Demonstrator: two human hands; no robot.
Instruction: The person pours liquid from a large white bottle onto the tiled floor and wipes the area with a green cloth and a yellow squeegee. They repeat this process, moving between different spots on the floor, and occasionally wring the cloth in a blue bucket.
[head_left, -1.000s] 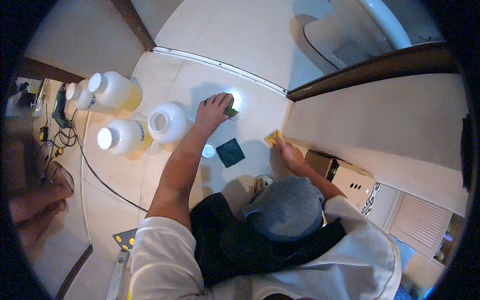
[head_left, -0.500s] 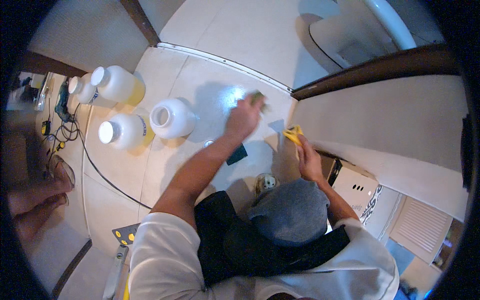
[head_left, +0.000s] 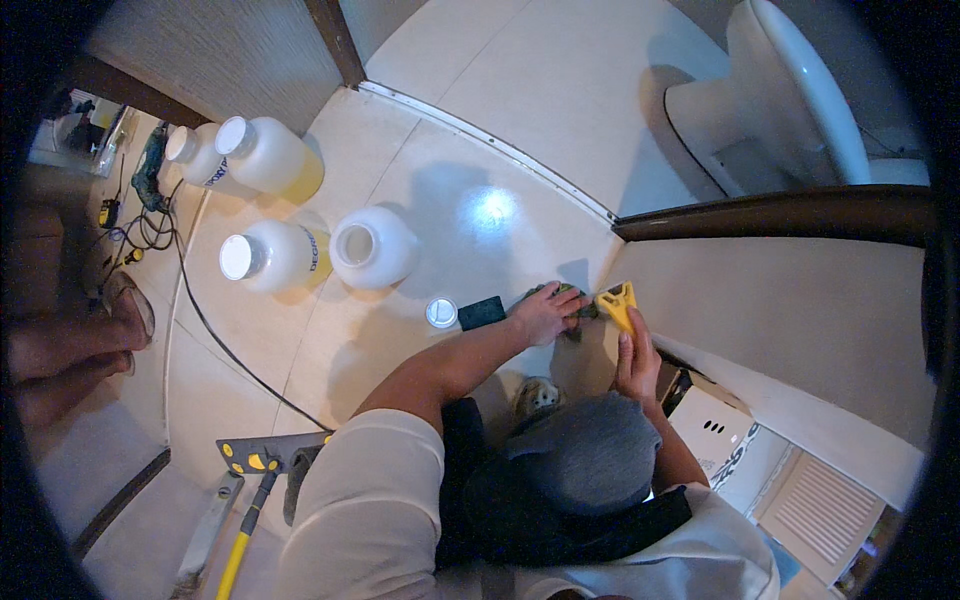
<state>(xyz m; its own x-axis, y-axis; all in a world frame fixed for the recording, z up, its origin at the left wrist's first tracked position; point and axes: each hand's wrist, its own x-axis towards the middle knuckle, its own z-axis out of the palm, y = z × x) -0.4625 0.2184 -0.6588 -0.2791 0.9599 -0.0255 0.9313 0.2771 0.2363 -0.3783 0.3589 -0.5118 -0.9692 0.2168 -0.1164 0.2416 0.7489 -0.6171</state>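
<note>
Nearest, the right hand (head_left: pixel 637 368) pinches the handle of a yellow scraper (head_left: pixel 618 302) between thumb and fingers, its head pointing away near the wall (head_left: pixel 740 295). Just left of it, the left hand (head_left: pixel 545 318) lies over a green pad (head_left: pixel 573 297) on the floor (head_left: pixel 430 180), fingers somewhat spread; whether they grip it I cannot tell. The handwork looks under way, but how much is done and how much is left does not show on the tiles. Farther out, a dark pad (head_left: pixel 482 313) lies just beside a round lid (head_left: pixel 440 312), and an open white jug (head_left: pixel 390 255) stands near three capped jugs (head_left: pixel 285 255). The floor is pale tile with one bright glare (head_left: pixel 491 208); past a light sill (head_left: pixel 490 147) stands a white toilet (head_left: pixel 795 95)
</note>
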